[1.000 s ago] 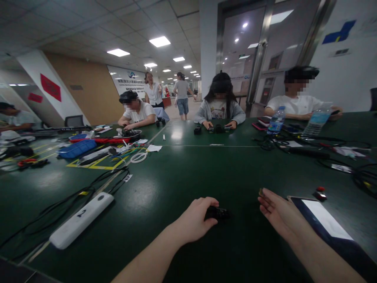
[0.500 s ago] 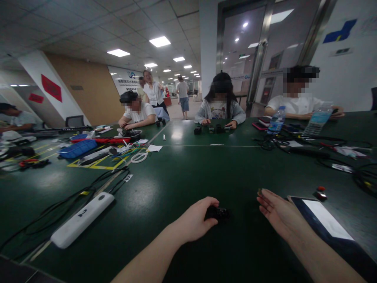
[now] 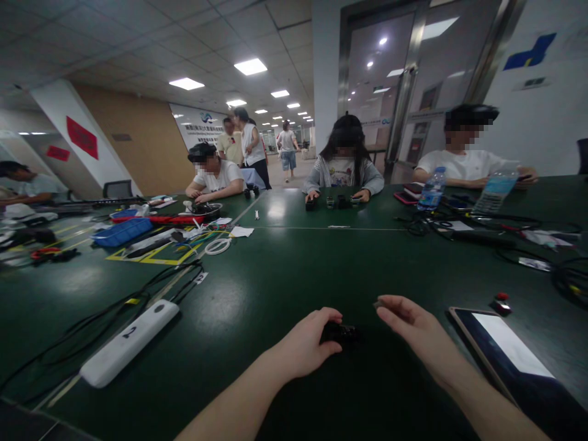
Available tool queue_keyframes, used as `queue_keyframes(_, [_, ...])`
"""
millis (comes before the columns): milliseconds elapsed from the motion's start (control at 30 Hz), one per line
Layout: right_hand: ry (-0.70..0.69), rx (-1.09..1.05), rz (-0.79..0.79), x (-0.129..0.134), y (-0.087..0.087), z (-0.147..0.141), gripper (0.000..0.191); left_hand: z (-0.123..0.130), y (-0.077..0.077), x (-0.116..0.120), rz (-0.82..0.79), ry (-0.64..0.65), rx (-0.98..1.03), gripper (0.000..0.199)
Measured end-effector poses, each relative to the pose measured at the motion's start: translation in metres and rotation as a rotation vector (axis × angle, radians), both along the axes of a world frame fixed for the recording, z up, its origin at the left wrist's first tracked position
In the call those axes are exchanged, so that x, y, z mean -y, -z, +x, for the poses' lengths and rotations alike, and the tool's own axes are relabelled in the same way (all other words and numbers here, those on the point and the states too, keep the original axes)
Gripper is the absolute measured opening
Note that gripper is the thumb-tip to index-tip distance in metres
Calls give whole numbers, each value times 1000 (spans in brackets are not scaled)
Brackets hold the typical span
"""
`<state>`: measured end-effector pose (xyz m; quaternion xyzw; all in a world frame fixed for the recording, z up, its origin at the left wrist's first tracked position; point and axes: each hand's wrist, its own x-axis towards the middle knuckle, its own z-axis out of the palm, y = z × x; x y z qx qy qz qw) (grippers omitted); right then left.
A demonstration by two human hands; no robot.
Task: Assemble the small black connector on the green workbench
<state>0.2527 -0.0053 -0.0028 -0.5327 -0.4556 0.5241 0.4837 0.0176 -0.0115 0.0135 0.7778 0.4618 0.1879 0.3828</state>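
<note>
On the green desk (image 3: 257, 275), left hand (image 3: 310, 343) curled around a black object (image 3: 342, 332), right hand (image 3: 407, 321) pinching a small piece (image 3: 378, 304) at the fingertips, tablet (image 3: 509, 349) beside the right forearm.

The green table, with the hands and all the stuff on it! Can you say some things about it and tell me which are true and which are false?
1. The left hand has its fingers around a black thing. True.
2. The white power strip has a big 5 on it. False: it has a 2.
3. The right hand lies on top of the tablet. False: it is to the left of the tablet, with a small thing at its fingertips.
4. The blue basket is on the left side of the green table. True.
</note>
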Motion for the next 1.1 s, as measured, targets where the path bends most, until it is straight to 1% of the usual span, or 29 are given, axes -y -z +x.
queue_keyframes(67, [-225,194,150,6,2,-6,50,0,0,0,25,-1,-1,46])
queue_keyframes(100, [-303,271,206,8,4,-9,47,1,1,0,39,1,-2,46])
queue_keyframes(167, [-387,361,252,11,8,-14,39,1,3,0,63,6,-2,45])
queue_keyframes(233, [-422,407,283,13,12,-18,34,2,5,0,75,9,1,45])
queue_keyframes(300, [-427,417,313,14,14,-22,29,2,6,0,88,8,7,46])
queue_keyframes(400, [-410,448,346,14,14,-26,22,4,3,1,144,-13,9,46])
queue_keyframes(500, [-425,484,374,15,12,-29,21,10,-1,3,205,-11,2,31])
queue_keyframes(567, [-434,473,394,15,10,-31,20,14,0,4,188,1,-1,25])
queue_keyframes(633, [-422,451,405,14,10,-31,20,18,3,2,123,4,3,31])
queue_keyframes(667, [-415,439,397,14,10,-31,23,20,5,1,92,3,6,35])
queue_keyframes(733, [-428,397,358,12,13,-29,30,22,10,-3,72,-1,12,35])
queue_keyframes(833, [-470,291,285,7,20,-24,38,22,12,-7,104,7,8,29])
queue_keyframes(900, [-449,243,251,4,28,-21,42,22,12,-7,127,18,-10,29])
queue_keyframes(1000, [-389,245,217,-2,37,-19,47,24,11,-5,154,23,-49,33])
queue_keyframes(1100, [-404,235,187,-5,39,-19,47,25,12,-3,194,18,-64,31])
